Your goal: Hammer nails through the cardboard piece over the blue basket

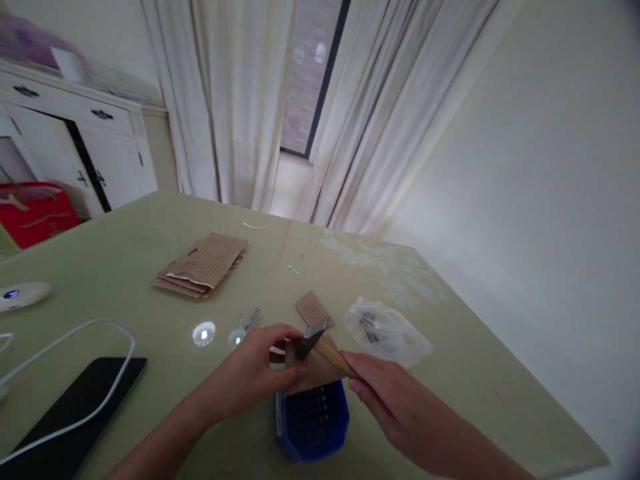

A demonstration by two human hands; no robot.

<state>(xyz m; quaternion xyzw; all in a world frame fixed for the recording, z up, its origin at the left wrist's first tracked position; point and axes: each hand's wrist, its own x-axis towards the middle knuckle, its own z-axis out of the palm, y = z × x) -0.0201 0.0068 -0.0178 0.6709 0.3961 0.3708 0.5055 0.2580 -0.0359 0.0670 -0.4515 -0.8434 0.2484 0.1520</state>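
Observation:
My right hand (387, 397) is closed round the wooden handle of a small hammer (337, 360). Its dark metal head lies over a piece of brown cardboard (317, 375), near my left fingertips. My left hand (265, 363) grips the left side of that cardboard with thumb and fingers; whether a nail is between them is hidden by the hammer head. Under the cardboard stands a blue plastic basket (313, 455) with a holed bottom. Beyond the hammer lies a small cardboard piece (313, 309). Several loose nails (252, 320) rest past my left hand.
A clear plastic bag (400, 339) with metal pieces lies to the right. Stacked cardboard (207, 260) sits at the back left. On the left are a black tablet-like slab (83, 417), a white cable (120, 327) and a white device (25, 295). A wall (540, 200) borders the table's right side.

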